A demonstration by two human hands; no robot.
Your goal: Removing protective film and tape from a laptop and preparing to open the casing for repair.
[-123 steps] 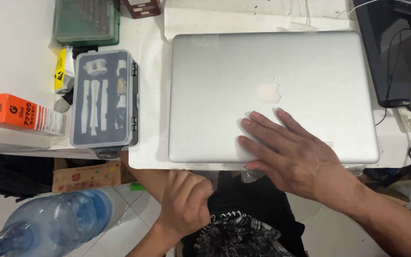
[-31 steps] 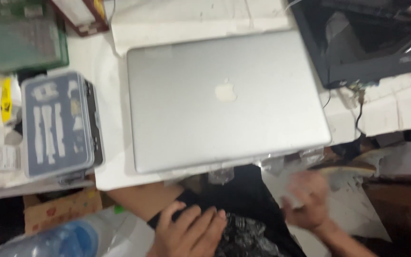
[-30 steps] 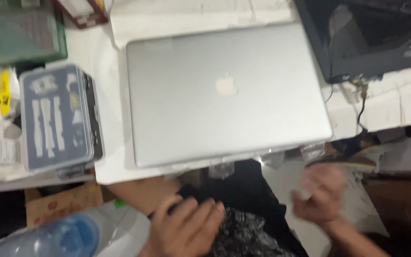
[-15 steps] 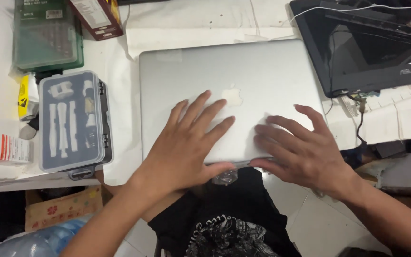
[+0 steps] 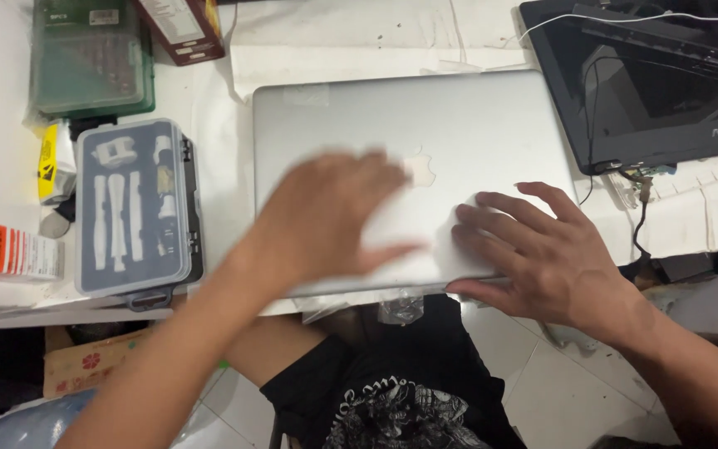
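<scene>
on the white bench (image 5: 218, 158), straight ahead of the person, a closed silver laptop (image 5: 475, 125) lies flat with its near edge just past the bench edge. the left hand (image 5: 326, 220) is spread open and flat on the lid near its middle, blurred, so how firmly it presses cannot be told. the right hand (image 5: 542, 249) is open too, fingers fanned on the lid's near right corner, thumb at the front edge; neither hand grips anything. left of the laptop sits a clear plastic tool case (image 5: 130, 212) with white parts inside, a green parts box (image 5: 93, 58) beyond it, and an orange carton (image 5: 6, 249) at the far left. a dismantled black laptop (image 5: 650, 91) lies well to the right. handling the lid well would seem to call for even palm pressure and sliding it clear of the tool case.
</scene>
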